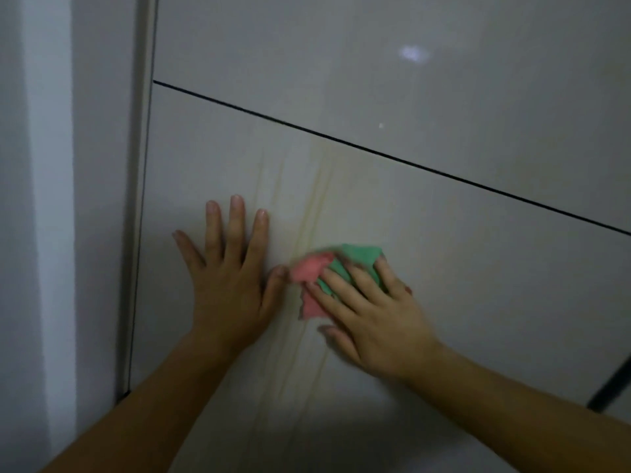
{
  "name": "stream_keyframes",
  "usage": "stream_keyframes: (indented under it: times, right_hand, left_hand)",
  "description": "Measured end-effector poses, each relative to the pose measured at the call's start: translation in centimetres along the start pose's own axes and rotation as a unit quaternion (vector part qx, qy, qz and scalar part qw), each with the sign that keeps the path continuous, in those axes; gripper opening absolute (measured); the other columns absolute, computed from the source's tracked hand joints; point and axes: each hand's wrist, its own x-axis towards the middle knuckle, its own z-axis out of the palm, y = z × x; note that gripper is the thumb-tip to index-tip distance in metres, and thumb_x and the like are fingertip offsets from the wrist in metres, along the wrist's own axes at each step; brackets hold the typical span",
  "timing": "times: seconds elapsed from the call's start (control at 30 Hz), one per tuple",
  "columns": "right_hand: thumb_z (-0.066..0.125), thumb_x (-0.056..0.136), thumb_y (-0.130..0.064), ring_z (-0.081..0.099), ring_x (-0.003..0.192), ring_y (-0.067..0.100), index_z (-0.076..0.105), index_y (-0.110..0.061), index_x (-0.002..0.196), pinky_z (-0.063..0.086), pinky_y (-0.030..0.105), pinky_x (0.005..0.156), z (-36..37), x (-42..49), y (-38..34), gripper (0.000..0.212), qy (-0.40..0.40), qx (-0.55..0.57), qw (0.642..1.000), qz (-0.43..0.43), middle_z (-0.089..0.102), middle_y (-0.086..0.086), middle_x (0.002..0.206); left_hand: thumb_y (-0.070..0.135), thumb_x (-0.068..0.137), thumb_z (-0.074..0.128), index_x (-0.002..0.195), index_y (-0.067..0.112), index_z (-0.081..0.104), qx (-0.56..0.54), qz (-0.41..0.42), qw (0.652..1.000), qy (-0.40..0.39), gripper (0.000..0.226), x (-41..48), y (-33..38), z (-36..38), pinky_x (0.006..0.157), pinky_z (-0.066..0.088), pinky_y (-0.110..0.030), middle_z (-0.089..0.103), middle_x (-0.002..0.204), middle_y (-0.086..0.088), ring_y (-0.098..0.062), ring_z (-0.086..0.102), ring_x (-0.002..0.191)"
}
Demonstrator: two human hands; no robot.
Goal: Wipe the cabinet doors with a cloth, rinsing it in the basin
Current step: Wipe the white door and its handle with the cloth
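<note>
A glossy pale cabinet door (461, 268) fills the view, with faint yellowish streaks running down its middle. My right hand (372, 319) presses a pink and green cloth (316, 268) flat against the door with straight fingers. My left hand (228, 268) lies flat on the door just left of the cloth, fingers spread, thumb tip close to the cloth's pink edge. The basin is out of view.
A thin dark gap (375, 151) separates this door from the upper door (341, 46). The cabinet's side edge (140, 199) runs down at left, with a plain wall (51, 199) beyond it. A dark handle or gap (611, 387) shows at the right edge.
</note>
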Motion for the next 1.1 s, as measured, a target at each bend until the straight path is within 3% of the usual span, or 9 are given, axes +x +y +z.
stream_keyframes:
  times: [0.1, 0.2, 0.3, 0.37, 0.47, 0.57, 0.8, 1.0, 1.1]
  right_hand:
    - [0.048, 0.099, -0.052, 0.04, 0.141, 0.03, 0.047, -0.025, 0.152, 0.015, 0.05, 0.123, -0.7, 1.1, 1.7, 0.059, 0.0, -0.008, 0.999, -0.033, 0.049, 0.002, 0.154]
    - [0.042, 0.102, -0.05, 0.025, 0.151, 0.034, 0.039, -0.023, 0.156, 0.015, 0.055, 0.123, -2.8, 6.2, 6.3, 0.06, 0.073, -0.033, 0.995, 0.062, 0.039, 0.007, 0.16]
    - [0.035, 0.104, -0.052, 0.01, 0.155, 0.039, 0.027, -0.021, 0.16, 0.008, 0.06, 0.124, -3.6, 8.5, 6.6, 0.065, 0.076, -0.032, 0.988, 0.128, 0.022, 0.007, 0.167]
    - [0.041, 0.101, -0.052, 0.012, 0.155, 0.039, 0.031, -0.019, 0.159, 0.007, 0.06, 0.124, -2.2, 6.5, 3.6, 0.067, 0.051, -0.004, 0.996, 0.067, 0.026, 0.008, 0.166]
    - [0.048, 0.099, -0.053, 0.036, 0.147, 0.031, 0.04, -0.023, 0.155, 0.012, 0.052, 0.126, -0.5, 2.2, -0.5, 0.064, -0.022, 0.01, 0.999, -0.043, 0.042, 0.003, 0.159]
    - [0.045, 0.1, -0.052, 0.043, 0.143, 0.027, 0.043, -0.026, 0.153, 0.015, 0.048, 0.125, -1.3, 3.3, 1.0, 0.06, -0.025, 0.003, 0.996, -0.084, 0.047, 0.0, 0.156]
    - [0.034, 0.104, -0.052, 0.01, 0.155, 0.037, 0.029, -0.02, 0.16, 0.007, 0.059, 0.124, -3.7, 13.7, 3.1, 0.065, 0.061, 0.002, 0.995, 0.077, 0.023, 0.008, 0.167]
    - [0.041, 0.102, -0.052, 0.034, 0.149, 0.031, 0.038, -0.022, 0.156, 0.014, 0.053, 0.125, -1.3, 8.5, -0.8, 0.062, -0.019, 0.008, 0.99, -0.138, 0.037, 0.005, 0.162]
    - [0.037, 0.102, -0.05, 0.035, 0.148, 0.031, 0.039, -0.023, 0.156, 0.014, 0.053, 0.125, -2.5, 11.9, 1.4, 0.06, 0.007, -0.009, 0.992, -0.124, 0.038, 0.004, 0.161]
  left_hand:
    - [0.053, 0.103, 0.023, 0.162, 0.018, 0.011, 0.001, -0.003, 1.0, -0.018, 0.069, 0.0, 0.0, -0.4, 0.113, 0.005, -0.079, 0.007, 0.169, -0.017, -0.044, 0.002, 0.156]
    - [0.049, 0.102, 0.028, 0.162, 0.018, 0.013, 0.009, -0.004, 0.999, -0.034, 0.069, 0.0, -0.1, -0.8, 0.113, 0.007, -0.079, 0.008, 0.169, -0.017, -0.043, 0.003, 0.156]
    - [0.046, 0.101, 0.03, 0.162, 0.018, 0.013, 0.004, 0.001, 0.999, -0.038, 0.069, 0.0, -0.2, -1.2, 0.113, 0.01, -0.077, 0.009, 0.17, -0.016, -0.042, 0.004, 0.156]
    - [0.044, 0.101, 0.033, 0.162, 0.016, 0.013, -0.011, 0.002, 1.0, -0.029, 0.07, -0.1, -0.3, -1.6, 0.115, 0.013, -0.074, 0.011, 0.169, -0.016, -0.039, 0.008, 0.156]
    - [0.041, 0.099, 0.037, 0.161, 0.007, 0.012, -0.029, -0.012, 0.999, -0.028, 0.074, -0.5, -1.8, -2.5, 0.12, 0.02, -0.065, 0.011, 0.168, -0.021, -0.036, 0.009, 0.157]
    - [0.047, 0.101, 0.034, 0.161, 0.002, 0.008, -0.023, -0.031, 0.997, -0.068, 0.079, -1.1, -4.2, -3.2, 0.125, 0.019, -0.054, 0.001, 0.169, -0.022, -0.035, 0.001, 0.158]
    - [0.051, 0.104, 0.028, 0.162, 0.009, -0.003, -0.025, -0.016, 0.997, -0.067, 0.078, -2.1, -5.4, -2.0, 0.127, 0.006, -0.05, -0.007, 0.17, -0.017, -0.032, -0.005, 0.158]
    - [0.044, 0.105, 0.03, 0.162, 0.01, 0.005, -0.065, -0.064, 0.995, -0.045, 0.071, -4.9, -4.2, -0.8, 0.124, 0.014, -0.061, -0.002, 0.17, -0.02, -0.038, -0.002, 0.157]
    - [0.046, 0.107, 0.024, 0.163, 0.019, 0.007, -0.087, -0.103, 0.99, -0.03, 0.065, -6.0, -3.8, 0.2, 0.123, 0.012, -0.059, -0.002, 0.171, -0.014, -0.037, -0.002, 0.157]
